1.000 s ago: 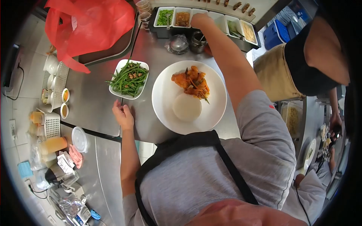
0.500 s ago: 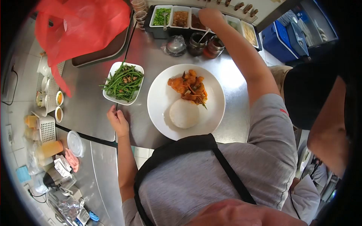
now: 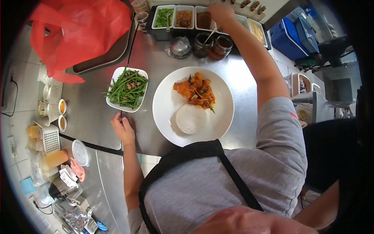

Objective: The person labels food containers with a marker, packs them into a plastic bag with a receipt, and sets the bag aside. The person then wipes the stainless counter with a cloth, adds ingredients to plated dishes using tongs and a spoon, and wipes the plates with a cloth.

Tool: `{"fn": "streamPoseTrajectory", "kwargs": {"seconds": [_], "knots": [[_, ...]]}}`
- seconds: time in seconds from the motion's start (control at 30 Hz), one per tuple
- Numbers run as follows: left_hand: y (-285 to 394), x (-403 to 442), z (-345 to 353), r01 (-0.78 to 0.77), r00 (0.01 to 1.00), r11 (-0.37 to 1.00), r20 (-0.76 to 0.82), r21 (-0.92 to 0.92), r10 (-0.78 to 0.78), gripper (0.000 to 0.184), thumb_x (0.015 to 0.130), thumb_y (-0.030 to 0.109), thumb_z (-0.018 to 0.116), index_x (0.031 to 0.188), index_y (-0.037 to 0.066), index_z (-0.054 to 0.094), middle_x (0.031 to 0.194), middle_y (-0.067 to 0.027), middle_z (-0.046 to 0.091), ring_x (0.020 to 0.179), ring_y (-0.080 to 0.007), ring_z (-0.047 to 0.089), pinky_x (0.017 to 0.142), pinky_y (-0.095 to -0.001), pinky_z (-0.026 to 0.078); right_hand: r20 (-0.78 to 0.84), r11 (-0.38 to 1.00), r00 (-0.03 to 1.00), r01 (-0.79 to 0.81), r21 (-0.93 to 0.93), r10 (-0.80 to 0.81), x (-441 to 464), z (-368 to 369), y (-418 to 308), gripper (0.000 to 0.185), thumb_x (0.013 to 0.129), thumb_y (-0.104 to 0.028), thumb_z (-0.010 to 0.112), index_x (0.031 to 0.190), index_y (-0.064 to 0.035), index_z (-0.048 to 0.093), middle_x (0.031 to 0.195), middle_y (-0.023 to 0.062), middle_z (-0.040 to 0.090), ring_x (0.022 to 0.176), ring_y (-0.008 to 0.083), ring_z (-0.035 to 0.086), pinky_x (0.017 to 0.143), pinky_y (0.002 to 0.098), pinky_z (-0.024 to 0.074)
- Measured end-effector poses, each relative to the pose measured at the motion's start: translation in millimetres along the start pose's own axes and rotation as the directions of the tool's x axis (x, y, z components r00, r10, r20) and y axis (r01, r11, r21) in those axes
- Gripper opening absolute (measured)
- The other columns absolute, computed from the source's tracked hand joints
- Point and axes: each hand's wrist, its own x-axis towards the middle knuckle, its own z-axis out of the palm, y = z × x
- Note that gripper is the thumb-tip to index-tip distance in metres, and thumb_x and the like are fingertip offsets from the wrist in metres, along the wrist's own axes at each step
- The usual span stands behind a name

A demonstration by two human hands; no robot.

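My right hand is at the far end of the counter, over the row of topping tubs beside the brown powder tub. It is slightly smeared and its fingers are hidden. Near the counter's front edge, my left hand rests with thumb and fingers loosely apart, holding nothing. Just beyond it sits a white dish of green beans. A large white plate lies in front of me, bearing a mound of rice and saucy orange-brown pieces with vegetable strips.
Two glass jars, one with a spoon, and a plastic-wrapped metal lid stand before the tubs. A red plastic bag lies on a brown tray. Sauce cups are at left. Another person's arm is at right.
My right hand has shifted a little to the right over the tubs. My left hand stays in place. The other person at right has moved lower, exposing shelves behind.
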Motion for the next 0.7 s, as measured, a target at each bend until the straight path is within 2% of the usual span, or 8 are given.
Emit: {"fn": "streamPoseTrajectory", "kwargs": {"seconds": [0.07,0.13,0.23,0.33,0.43,0.53,0.63,0.7], "knots": [[-4.4,0.9,-1.2,0.004,0.999,0.999,0.032,0.054,-0.006,0.027,0.079,0.011,0.045,0.102,-0.003,0.045,0.096,-0.0124,0.043,0.076,-0.0185,0.045,0.070,-0.0282,0.039,-0.015,1.000,1.000,-0.012,0.001,0.012,-0.2,-10.4,-4.6,0.016,0.074,-0.011,0.046,0.086,-0.0094,0.057,0.086,0.0112,0.058,0.080,0.0271,0.058,0.061,0.0384,0.0476],[-4.4,0.9,0.5,0.007,1.000,1.000,0.009,-0.005,-0.007,0.027,0.079,0.011,0.045,0.101,-0.003,0.046,0.097,-0.0123,0.043,0.076,-0.0183,0.045,0.070,-0.0278,0.039,0.050,0.998,0.998,0.045,-0.041,-0.043,-9.3,-17.2,-11.9,0.017,0.074,-0.010,0.046,0.087,-0.0088,0.057,0.084,0.0122,0.059,0.079,0.0274,0.058,0.061,0.0384,0.0475],[-3.0,-1.1,3.4,0.009,1.000,0.998,-0.012,-0.068,-0.010,0.026,0.078,0.010,0.045,0.101,-0.002,0.046,0.097,-0.0125,0.043,0.076,-0.0182,0.045,0.070,-0.0271,0.039,0.095,0.999,0.995,0.016,0.045,-0.021,-8.9,4.2,-9.0,0.015,0.073,-0.011,0.047,0.083,-0.0073,0.058,0.082,0.0130,0.059,0.078,0.0274,0.058,0.062,0.0379,0.0476],[0.0,0.2,2.3,0.008,1.000,0.998,-0.011,-0.054,-0.008,0.025,0.078,0.010,0.045,0.100,-0.002,0.046,0.098,-0.0128,0.044,0.076,-0.0182,0.045,0.070,-0.0266,0.039,-0.039,0.996,0.996,-0.077,0.051,0.079,4.1,3.9,4.1,0.017,0.072,-0.012,0.048,0.083,-0.0058,0.059,0.085,0.0144,0.059,0.079,0.0289,0.058,0.065,0.0386,0.0470],[-0.9,0.4,-1.1,-0.006,1.000,1.000,0.008,0.005,0.006,0.025,0.078,0.010,0.045,0.100,-0.002,0.047,0.099,-0.0131,0.044,0.075,-0.0185,0.045,0.069,-0.0266,0.039,-0.008,0.970,0.972,-0.235,0.057,0.236,14.5,-0.7,5.3,0.013,0.070,-0.014,0.052,0.074,-0.0074,0.062,0.075,0.0109,0.061,0.073,0.0248,0.060,0.060,0.0360,0.0466],[-1.1,0.8,1.2,-0.057,0.998,0.998,0.001,-0.008,0.057,0.024,0.078,0.010,0.045,0.100,-0.002,0.047,0.099,-0.0133,0.044,0.075,-0.0190,0.045,0.069,-0.0270,0.039,0.104,0.966,0.965,-0.250,0.066,0.243,3.9,-27.4,-1.9,0.017,0.072,-0.016,0.050,0.079,-0.0067,0.063,0.083,0.0118,0.061,0.080,0.0242,0.059,0.064,0.0357,0.0459],[2.5,2.1,0.6,-0.027,1.000,0.999,0.012,-0.020,0.027,0.024,0.078,0.009,0.045,0.099,-0.002,0.047,0.099,-0.0136,0.044,0.076,-0.0196,0.046,0.069,-0.0276,0.039,0.205,0.984,0.963,-0.175,-0.002,0.172,9.9,-18.0,-5.1,0.019,0.073,-0.018,0.050,0.083,-0.0069,0.063,0.088,0.0110,0.061,0.083,0.0235,0.058,0.067,0.0357,0.0451],[4.0,1.6,-0.1,-0.001,1.000,1.000,0.023,-0.012,0.001,0.024,0.078,0.009,0.045,0.099,-0.002,0.047,0.100,-0.0137,0.044,0.076,-0.0198,0.046,0.069,-0.0279,0.040,0.228,0.994,0.971,-0.051,-0.094,0.071,13.3,-7.5,-17.9,0.020,0.075,-0.019,0.050,0.084,-0.0074,0.063,0.091,0.0103,0.060,0.085,0.0236,0.058,0.068,0.0359,0.0447]]}}
